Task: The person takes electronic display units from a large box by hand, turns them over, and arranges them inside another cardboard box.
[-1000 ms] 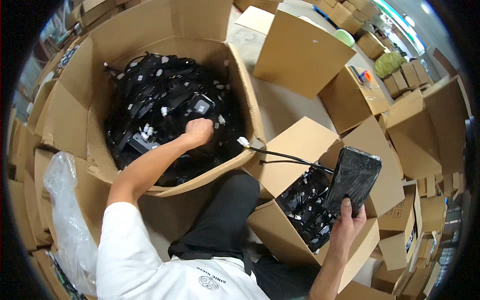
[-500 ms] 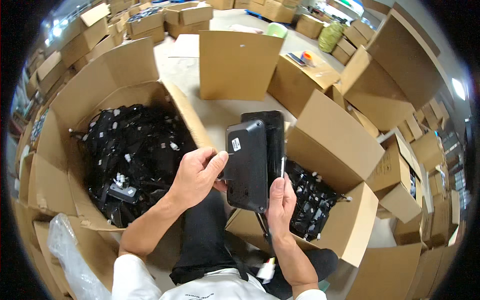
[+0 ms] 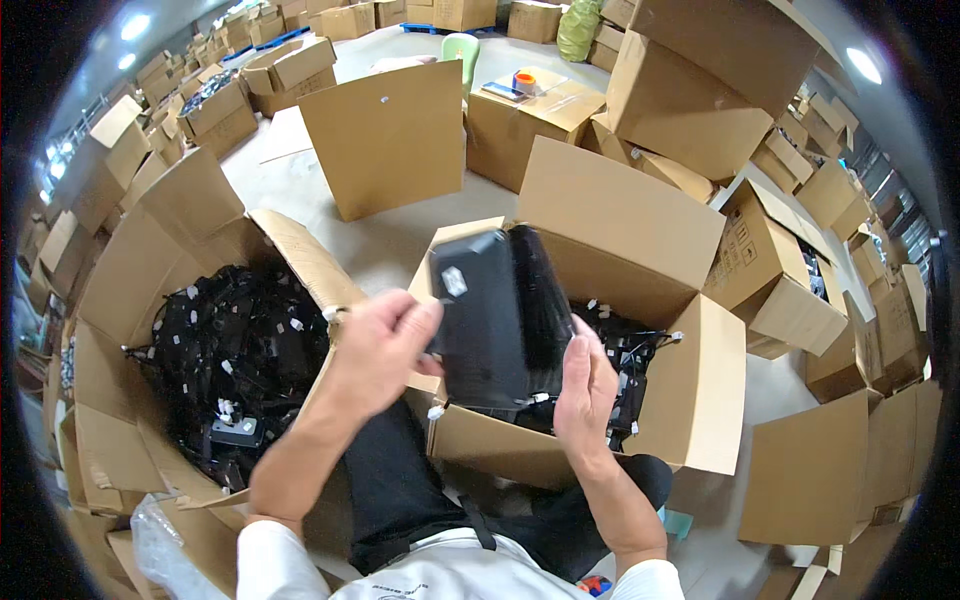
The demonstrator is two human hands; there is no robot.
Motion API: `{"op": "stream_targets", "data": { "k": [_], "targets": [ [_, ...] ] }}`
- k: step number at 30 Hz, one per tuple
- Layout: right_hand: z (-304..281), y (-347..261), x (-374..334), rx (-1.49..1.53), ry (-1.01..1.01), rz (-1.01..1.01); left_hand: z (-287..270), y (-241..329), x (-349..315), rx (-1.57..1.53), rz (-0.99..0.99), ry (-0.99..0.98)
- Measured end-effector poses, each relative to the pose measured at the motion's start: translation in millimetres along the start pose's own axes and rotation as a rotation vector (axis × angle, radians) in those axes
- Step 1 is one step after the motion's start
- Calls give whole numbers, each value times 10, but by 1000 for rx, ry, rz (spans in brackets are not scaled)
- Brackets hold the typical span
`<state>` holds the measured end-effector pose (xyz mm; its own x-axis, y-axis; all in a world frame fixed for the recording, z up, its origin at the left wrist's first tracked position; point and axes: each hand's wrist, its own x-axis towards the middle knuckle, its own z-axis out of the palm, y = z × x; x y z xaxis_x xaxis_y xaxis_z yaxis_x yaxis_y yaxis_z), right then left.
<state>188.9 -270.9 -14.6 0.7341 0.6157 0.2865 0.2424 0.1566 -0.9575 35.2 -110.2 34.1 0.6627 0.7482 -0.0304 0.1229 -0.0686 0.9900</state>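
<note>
In front of me are two flat black plastic units side by side, smeared by motion. My left hand pinches the left edge of the nearer rectangular housing, which carries a small white label. Against its right side stands a darker, glossy black panel. My right hand grips that panel's lower right edge, thumb toward me and the other fingers mostly hidden. A cable with a white connector shows at the lower edge. Both units are over the open carton of black cabled parts.
At the left, a large open carton holds a heap of black cabled units. A cardboard sheet stands upright ahead. Beyond it, a closed carton bears an orange tape roll. More cartons crowd the right.
My view has swung to the right. The two units now hang over the right carton, turned slightly, with the glossy panel showing more beside the labelled housing. Both hands keep their hold.
</note>
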Motion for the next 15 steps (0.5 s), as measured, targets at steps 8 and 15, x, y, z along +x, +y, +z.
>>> {"op": "stream_targets", "data": {
  "k": [8, 15],
  "targets": [
    [-242, 53, -165, -57, 71, -60, 810, -209, 64, -304, -94, -139],
    [-633, 28, -56, 116, -83, -145, 896, -92, 417, -174, 493, 121]
  ]
}}
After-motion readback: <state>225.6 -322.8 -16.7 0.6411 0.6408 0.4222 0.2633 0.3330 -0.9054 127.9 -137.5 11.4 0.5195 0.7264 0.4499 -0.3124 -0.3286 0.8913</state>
